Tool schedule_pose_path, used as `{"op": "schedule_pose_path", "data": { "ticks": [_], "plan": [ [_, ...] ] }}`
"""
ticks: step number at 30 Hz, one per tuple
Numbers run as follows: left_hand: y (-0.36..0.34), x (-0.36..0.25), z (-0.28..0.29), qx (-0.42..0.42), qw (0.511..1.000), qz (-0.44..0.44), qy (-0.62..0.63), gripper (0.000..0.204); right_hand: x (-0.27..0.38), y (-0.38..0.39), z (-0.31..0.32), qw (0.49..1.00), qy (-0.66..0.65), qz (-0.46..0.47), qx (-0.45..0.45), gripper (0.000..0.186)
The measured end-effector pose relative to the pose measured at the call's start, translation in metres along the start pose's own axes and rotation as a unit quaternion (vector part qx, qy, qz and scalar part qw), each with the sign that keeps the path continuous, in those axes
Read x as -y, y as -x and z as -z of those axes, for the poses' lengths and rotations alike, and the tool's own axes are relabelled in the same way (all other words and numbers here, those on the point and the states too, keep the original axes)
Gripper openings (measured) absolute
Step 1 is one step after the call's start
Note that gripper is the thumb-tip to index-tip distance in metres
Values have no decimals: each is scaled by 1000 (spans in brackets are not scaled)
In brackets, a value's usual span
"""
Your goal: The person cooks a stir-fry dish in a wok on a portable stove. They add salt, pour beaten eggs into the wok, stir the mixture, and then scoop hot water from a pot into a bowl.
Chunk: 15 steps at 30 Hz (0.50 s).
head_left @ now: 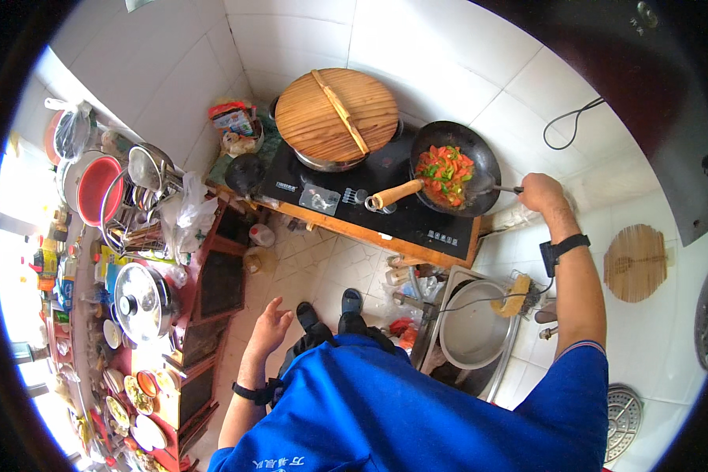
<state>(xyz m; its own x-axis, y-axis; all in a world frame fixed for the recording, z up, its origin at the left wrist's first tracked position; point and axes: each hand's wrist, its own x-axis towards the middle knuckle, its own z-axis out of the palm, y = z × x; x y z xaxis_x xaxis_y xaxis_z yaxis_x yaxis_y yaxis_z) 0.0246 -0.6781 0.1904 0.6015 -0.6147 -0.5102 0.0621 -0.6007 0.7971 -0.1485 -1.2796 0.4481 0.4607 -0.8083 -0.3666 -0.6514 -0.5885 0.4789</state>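
Observation:
My right hand (542, 192) is closed round the end of a metal wok spatula (505, 189). The spatula's working end rests in a dark wok (484, 153), where its exact shape is partly hidden. Chopped red and green vegetables (445, 171) lie in the wok, which sits on the right side of a black glass cooktop (338, 206). Toward me and to the left points the wok's wooden handle (397, 193), with no hand on it. My left hand (269, 324) hangs low over the floor, fingers apart and holding nothing.
A round wooden lid (337, 110) covers a pot on the cooktop's left. To the right, a sink (501, 377) holds a grey basin (468, 338). At left stand crowded shelves, a glass-lidded pan (143, 302) and several dishes. A black cable (480, 299) trails from my right wrist.

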Motion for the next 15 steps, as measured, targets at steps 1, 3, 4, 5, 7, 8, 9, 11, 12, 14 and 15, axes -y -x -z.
{"op": "schedule_pose_path", "data": {
  "ticks": [1,3,4,5,7,8,9,11,12,14,15],
  "plan": [
    [0,1,-1,0,1000,10,-5,60,-5,1,4,1000,18,2,19,25],
    [0,2,-3,1,1000,5,7,60,-13,0,5,996,70,5,48,25],
    [1,2,-4,5,1000,15,14,60,-14,-3,3,994,72,48,69,30],
    [1,1,-5,1,1000,6,8,60,-12,-6,-3,993,14,74,94,30],
    [2,-1,-6,-3,1000,1,0,60,-4,-15,-16,978,-66,115,163,32],
    [3,-3,-7,-1,1000,5,4,60,4,-21,-25,968,-154,94,174,34],
    [3,-4,-8,0,1000,8,10,60,15,-27,-36,952,-234,68,187,36],
    [4,-7,-8,4,1000,11,7,60,38,-36,-59,925,-341,38,160,41],
    [5,-8,-7,7,1000,13,-1,60,51,-40,-72,921,-370,35,119,42],
    [7,-7,-3,7,1000,17,-16,60,62,-47,-90,905,-419,1,70,44],
    [7,-6,-1,3,1000,17,-21,59,58,-48,-96,885,-460,-8,71,45]
  ]
}}
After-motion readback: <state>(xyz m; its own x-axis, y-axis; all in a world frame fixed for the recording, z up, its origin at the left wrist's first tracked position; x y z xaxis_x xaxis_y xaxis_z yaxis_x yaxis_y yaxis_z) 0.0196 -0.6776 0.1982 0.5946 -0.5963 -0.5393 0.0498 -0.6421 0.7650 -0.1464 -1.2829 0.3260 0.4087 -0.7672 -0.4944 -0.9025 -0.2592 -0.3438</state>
